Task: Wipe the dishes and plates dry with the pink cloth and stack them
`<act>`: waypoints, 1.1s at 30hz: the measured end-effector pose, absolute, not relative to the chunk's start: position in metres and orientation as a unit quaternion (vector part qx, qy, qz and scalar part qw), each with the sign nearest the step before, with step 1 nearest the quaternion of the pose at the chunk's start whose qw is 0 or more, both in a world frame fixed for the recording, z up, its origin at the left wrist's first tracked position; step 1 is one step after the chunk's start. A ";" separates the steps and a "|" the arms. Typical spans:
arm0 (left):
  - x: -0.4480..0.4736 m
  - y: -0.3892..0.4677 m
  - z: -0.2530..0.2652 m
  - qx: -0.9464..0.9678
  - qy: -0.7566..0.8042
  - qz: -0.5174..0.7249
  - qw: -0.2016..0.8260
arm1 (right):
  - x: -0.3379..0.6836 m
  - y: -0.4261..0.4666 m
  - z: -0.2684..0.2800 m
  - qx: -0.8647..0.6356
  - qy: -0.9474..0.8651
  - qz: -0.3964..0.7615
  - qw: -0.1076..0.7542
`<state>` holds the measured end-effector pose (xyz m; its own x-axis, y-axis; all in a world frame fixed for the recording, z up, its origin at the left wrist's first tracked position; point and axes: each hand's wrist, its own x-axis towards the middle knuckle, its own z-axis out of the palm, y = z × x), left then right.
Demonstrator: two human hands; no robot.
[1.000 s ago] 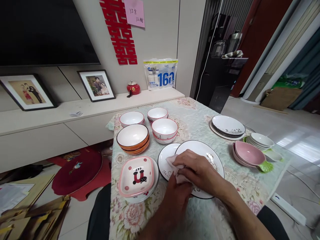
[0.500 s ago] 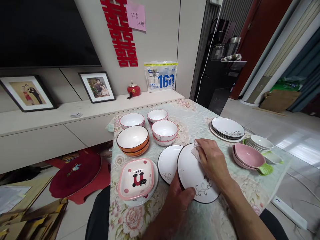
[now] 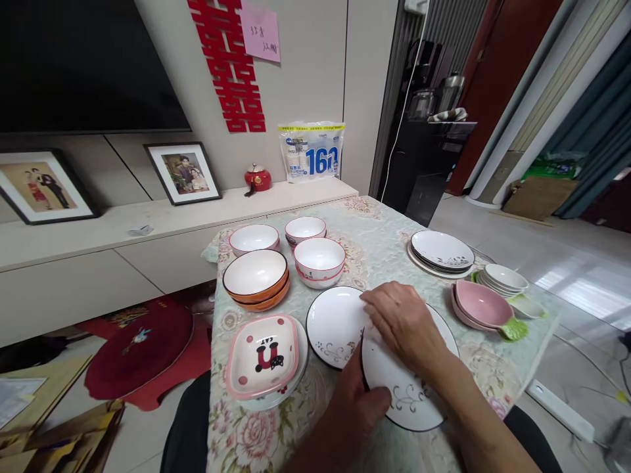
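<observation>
My left hand (image 3: pixel 359 401) grips the near left edge of a round white plate (image 3: pixel 387 368) with a dark rim and a scroll pattern, its thumb on top. Across the upper part of this plate lies my right hand (image 3: pixel 407 325), fingers bent over the left rim. The white cloth seen in that hand a moment earlier is now hidden beneath it. A matching plate (image 3: pixel 331 318) rests on the table just to the left, partly behind the held one. Farther left, a square pink-rimmed cat dish (image 3: pixel 263 355) sits on another white dish.
Orange bowls (image 3: pixel 256 276) and red-rimmed bowls (image 3: pixel 320 256) stand in stacks at the back left of the cloth-covered table (image 3: pixel 379 230). To the right are stacked plates (image 3: pixel 441 249), pink leaf-handled bowls (image 3: pixel 483 305) and small white bowls (image 3: pixel 505 277).
The held plate has moved lower and slightly right, away from the plate on the table. My right hand has turned flatter over it, covering the white cloth.
</observation>
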<state>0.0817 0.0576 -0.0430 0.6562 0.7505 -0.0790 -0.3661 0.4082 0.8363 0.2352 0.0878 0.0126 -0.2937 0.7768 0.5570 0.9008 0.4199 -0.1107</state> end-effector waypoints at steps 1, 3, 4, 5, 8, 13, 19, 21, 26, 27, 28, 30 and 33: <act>0.082 0.057 -0.042 0.417 0.222 0.355 0.807 | 0.242 0.090 0.011 -0.555 -0.779 -0.108 0.271; 0.083 0.056 -0.042 0.397 0.223 0.380 0.805 | 0.256 0.094 0.007 -0.605 -0.741 -0.071 0.283; 0.084 0.055 -0.043 0.385 0.227 0.394 0.803 | 0.261 0.096 0.006 -0.628 -0.720 -0.042 0.294; 0.085 0.055 -0.044 0.372 0.234 0.409 0.800 | 0.266 0.097 0.006 -0.648 -0.697 -0.008 0.305; 0.087 0.053 -0.046 0.338 0.257 0.446 0.788 | 0.278 0.099 0.005 -0.690 -0.637 0.090 0.333; 0.088 0.055 -0.043 0.292 0.261 0.481 0.784 | 0.289 0.101 0.000 -0.672 -0.570 0.237 0.409; 0.091 0.057 -0.040 0.249 0.238 0.485 0.804 | 0.286 0.104 -0.011 -0.637 -0.531 0.322 0.457; 0.090 0.057 -0.038 0.247 0.234 0.476 0.811 | 0.285 0.104 -0.011 -0.641 -0.539 0.303 0.454; 0.083 0.060 -0.034 0.221 0.281 0.437 0.825 | 0.289 0.099 0.000 -0.621 -0.626 0.246 0.402; 0.081 0.061 -0.034 0.218 0.287 0.428 0.829 | 0.290 0.098 0.002 -0.617 -0.644 0.241 0.383; 0.080 0.061 -0.033 0.218 0.288 0.419 0.833 | 0.290 0.096 0.005 -0.614 -0.659 0.236 0.365; 0.080 0.063 -0.033 0.218 0.288 0.403 0.841 | 0.287 0.093 0.010 -0.611 -0.684 0.215 0.336; 0.081 0.063 -0.032 0.212 0.308 0.392 0.840 | 0.278 0.089 0.014 -0.616 -0.713 0.134 0.308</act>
